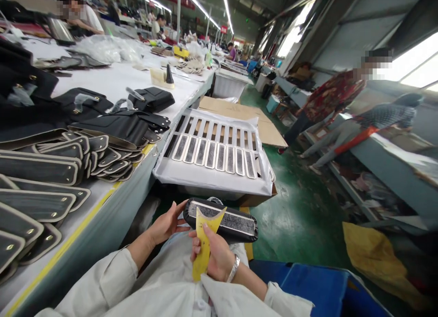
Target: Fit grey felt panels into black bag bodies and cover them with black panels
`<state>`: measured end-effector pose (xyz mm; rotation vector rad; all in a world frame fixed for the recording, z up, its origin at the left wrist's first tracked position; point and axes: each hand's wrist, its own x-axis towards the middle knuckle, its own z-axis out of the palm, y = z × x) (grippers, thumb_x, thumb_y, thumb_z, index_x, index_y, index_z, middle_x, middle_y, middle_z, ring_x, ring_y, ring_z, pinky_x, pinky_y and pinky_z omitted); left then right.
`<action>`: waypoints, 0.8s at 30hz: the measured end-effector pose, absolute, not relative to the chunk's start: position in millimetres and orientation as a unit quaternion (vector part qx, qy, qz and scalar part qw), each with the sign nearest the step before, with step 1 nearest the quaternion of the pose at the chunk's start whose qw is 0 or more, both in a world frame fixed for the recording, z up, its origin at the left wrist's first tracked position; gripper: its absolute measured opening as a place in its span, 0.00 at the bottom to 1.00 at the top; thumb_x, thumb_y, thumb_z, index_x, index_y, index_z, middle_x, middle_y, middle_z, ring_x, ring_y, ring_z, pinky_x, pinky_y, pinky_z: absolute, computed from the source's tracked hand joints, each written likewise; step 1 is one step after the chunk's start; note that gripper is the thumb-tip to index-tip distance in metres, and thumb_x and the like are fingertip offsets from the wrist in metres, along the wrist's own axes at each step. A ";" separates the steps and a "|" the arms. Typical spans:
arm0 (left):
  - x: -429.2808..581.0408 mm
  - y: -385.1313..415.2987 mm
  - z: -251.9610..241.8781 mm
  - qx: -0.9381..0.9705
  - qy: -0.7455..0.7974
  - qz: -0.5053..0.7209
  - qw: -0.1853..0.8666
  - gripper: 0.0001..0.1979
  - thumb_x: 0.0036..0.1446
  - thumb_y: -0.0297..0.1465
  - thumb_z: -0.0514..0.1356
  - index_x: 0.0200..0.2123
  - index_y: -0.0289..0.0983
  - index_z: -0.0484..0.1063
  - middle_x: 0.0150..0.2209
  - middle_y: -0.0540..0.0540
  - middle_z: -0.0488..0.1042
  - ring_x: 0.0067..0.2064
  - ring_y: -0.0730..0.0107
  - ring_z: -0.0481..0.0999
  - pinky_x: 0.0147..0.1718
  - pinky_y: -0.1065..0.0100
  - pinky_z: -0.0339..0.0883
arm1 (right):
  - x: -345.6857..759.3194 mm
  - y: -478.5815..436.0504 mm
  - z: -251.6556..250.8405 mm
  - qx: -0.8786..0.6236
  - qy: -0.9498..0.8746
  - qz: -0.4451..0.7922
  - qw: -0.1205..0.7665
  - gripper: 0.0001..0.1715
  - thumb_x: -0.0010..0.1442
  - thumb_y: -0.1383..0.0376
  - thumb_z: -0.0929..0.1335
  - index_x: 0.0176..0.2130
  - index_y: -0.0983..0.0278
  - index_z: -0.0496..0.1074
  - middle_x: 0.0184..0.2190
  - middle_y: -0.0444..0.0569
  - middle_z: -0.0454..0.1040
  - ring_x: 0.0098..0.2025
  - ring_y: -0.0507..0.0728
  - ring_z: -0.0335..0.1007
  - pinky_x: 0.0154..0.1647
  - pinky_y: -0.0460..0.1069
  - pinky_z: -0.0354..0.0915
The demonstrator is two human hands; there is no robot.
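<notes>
A black bag lies across my lap, its narrow face up and carrying a long grey strip with a pale border. My left hand is at the bag's left end, fingers stretched and apart, seemingly touching the end. In front of the bag, my right hand is closed around a yellow flat scraper-like tool. The tool's wide end flares out with a curved-in edge and covers part of the strip. Ahead, a row of grey pale-edged strips lies on a white covered slatted rack.
On the long table to the left are black bags and piled pale-edged dark pieces. Brown cardboard lies behind the rack. A blue container stands at my right. Two people are by the right-hand benches.
</notes>
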<state>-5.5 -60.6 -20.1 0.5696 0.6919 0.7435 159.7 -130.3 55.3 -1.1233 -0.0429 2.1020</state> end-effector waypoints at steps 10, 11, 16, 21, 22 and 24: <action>0.2 -64.6 -21.0 0.478 0.454 0.346 0.668 0.33 0.57 0.45 0.55 0.63 0.43 0.54 0.60 0.44 0.61 0.48 0.60 0.69 0.32 0.69 0.70 | 246.3 -140.7 89.7 -0.508 -0.175 0.671 0.511 0.25 0.54 0.48 0.69 0.35 0.68 0.74 0.21 0.42 0.63 0.22 0.48 0.56 0.26 0.46 0.61; 2.1 -65.0 -18.8 0.495 0.470 0.343 0.646 0.33 0.57 0.45 0.55 0.63 0.42 0.54 0.60 0.44 0.60 0.48 0.60 0.69 0.33 0.69 0.70 | 257.8 -141.2 89.2 -0.517 -0.183 0.651 0.525 0.24 0.54 0.48 0.69 0.35 0.68 0.74 0.21 0.42 0.62 0.22 0.48 0.55 0.25 0.46 0.60; 7.5 -63.0 -10.5 0.520 0.513 0.324 0.602 0.31 0.58 0.43 0.55 0.63 0.43 0.55 0.58 0.44 0.63 0.43 0.63 0.70 0.34 0.68 0.68 | 299.5 -138.4 69.9 -0.617 -0.293 0.504 0.528 0.20 0.55 0.51 0.69 0.36 0.65 0.73 0.20 0.41 0.60 0.22 0.49 0.55 0.24 0.46 0.58; -3.7 -63.0 -20.9 0.387 0.400 0.322 0.766 0.36 0.57 0.40 0.59 0.65 0.44 0.47 0.46 0.42 0.71 0.36 0.67 0.73 0.29 0.70 0.65 | 304.3 -132.1 67.0 -0.627 -0.372 0.475 0.493 0.20 0.57 0.50 0.67 0.39 0.63 0.71 0.21 0.40 0.60 0.24 0.50 0.56 0.27 0.47 0.59; -5.5 -64.1 -23.7 0.357 0.367 0.335 0.791 0.38 0.55 0.38 0.61 0.65 0.44 0.47 0.47 0.42 0.71 0.37 0.67 0.73 0.30 0.70 0.66 | 301.0 -132.1 70.0 -0.617 -0.376 0.491 0.486 0.20 0.57 0.50 0.67 0.39 0.63 0.71 0.22 0.41 0.60 0.24 0.50 0.56 0.27 0.47 0.60; -6.9 -66.4 -28.2 0.323 0.327 0.366 0.809 0.40 0.52 0.33 0.64 0.65 0.45 0.49 0.51 0.41 0.69 0.37 0.68 0.74 0.31 0.69 0.66 | 291.9 -133.2 76.0 -0.604 -0.388 0.518 0.465 0.21 0.57 0.50 0.67 0.39 0.64 0.71 0.22 0.41 0.61 0.24 0.50 0.57 0.28 0.47 0.60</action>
